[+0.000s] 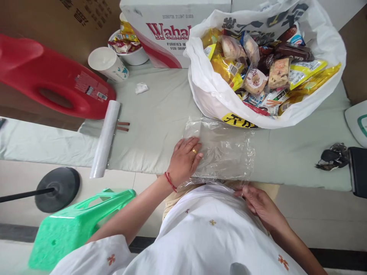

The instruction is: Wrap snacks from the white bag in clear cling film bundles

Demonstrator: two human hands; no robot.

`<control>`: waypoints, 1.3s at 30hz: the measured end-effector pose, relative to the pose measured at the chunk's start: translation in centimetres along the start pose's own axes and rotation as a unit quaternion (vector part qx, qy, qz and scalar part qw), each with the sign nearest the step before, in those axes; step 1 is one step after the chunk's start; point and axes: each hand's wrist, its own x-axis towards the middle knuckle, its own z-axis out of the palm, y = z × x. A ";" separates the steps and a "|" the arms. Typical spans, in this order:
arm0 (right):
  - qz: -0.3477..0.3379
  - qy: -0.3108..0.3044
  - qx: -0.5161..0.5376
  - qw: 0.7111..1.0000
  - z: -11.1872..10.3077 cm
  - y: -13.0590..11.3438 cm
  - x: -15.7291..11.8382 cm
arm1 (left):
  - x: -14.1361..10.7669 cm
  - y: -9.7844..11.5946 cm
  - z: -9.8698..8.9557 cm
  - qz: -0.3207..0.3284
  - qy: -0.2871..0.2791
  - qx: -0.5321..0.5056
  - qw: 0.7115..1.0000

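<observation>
A piece of clear plastic film [225, 152] lies spread on the cloth-covered table in front of me, its near edge hanging over the table's edge. Whether it is a single sheet or a flat bag I cannot tell. My left hand [185, 160] rests palm down on its left side, fingers stretched out, with a ring and a red wrist string. At the near right corner, my right hand [255, 200] is closed, pinching the film between thumb and fingers. Just beyond the film stands a white plastic bag [200, 88] full of wrapped snacks.
To the left lie a roll of plastic [104, 139], two brown sticks [123, 126] and a red jug [57, 80]. Behind are a paper cup [109, 65], a tub of snacks [134, 57] and a carton [160, 34]. Keys [331, 156] lie right; a green stool [69, 229] is below.
</observation>
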 end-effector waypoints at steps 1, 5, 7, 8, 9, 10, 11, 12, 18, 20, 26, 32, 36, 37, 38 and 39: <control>0.007 -0.022 0.026 0.999 0.4 0.1 0.1 | -0.2 -0.4 0.4 -0.002 -0.030 0.021 0.999; -0.006 -0.021 0.032 0.999 0.2 0.6 0.4 | -1.4 -1.2 1.3 0.002 -0.087 0.072 0.994; -0.022 -0.001 0.010 1.000 -1.0 1.0 0.1 | -1.7 -1.3 1.4 0.003 -0.090 0.078 0.993; -0.026 0.004 0.001 1.000 -1.7 1.3 -0.1 | -1.7 -1.3 1.4 0.002 -0.091 0.078 0.993; -0.027 0.004 -0.008 1.000 -2.3 1.5 -0.3 | -1.7 -1.3 1.4 0.002 -0.090 0.078 0.993; -0.027 0.000 -0.016 1.000 -2.8 1.8 -0.5 | -1.6 -1.3 1.4 0.002 -0.089 0.076 0.993; -0.026 -0.007 -0.022 0.999 -3.3 2.0 -0.6 | -1.6 -1.3 1.4 0.001 -0.087 0.075 0.993; -0.024 -0.013 -0.027 0.999 -3.6 2.1 -0.7 | -1.5 -1.3 1.4 0.000 -0.085 0.075 0.994; 0.015 0.027 0.058 0.998 -3.5 1.6 0.1 | -1.5 -1.2 1.5 -0.008 -0.090 0.078 0.993; 0.022 0.031 0.091 0.995 -3.4 1.3 0.7 | -1.6 -1.2 1.4 -0.013 -0.091 0.081 0.993; -0.055 0.070 -0.094 0.992 -8.0 -1.1 -0.1 | -1.9 -1.9 0.9 -0.068 -0.072 0.074 0.992; -0.260 0.313 -0.292 0.865 -13.5 -13.4 -1.2 | -1.6 -1.8 1.0 -0.081 -0.068 0.088 0.991; -0.424 0.247 -0.496 0.716 -11.8 -21.6 5.5 | -1.6 -1.7 1.0 -0.074 -0.059 0.091 0.991; -0.417 0.216 -0.550 0.690 -10.9 -22.8 7.5 | -1.7 -1.8 1.0 -0.073 -0.058 0.091 0.992; -0.394 0.193 -0.595 0.674 -9.9 -23.7 9.3 | -1.7 -1.8 1.0 -0.072 -0.056 0.092 0.992; -0.367 0.166 -0.632 0.662 -9.1 -24.1 10.7 | -1.7 -1.9 1.0 -0.073 -0.055 0.093 0.992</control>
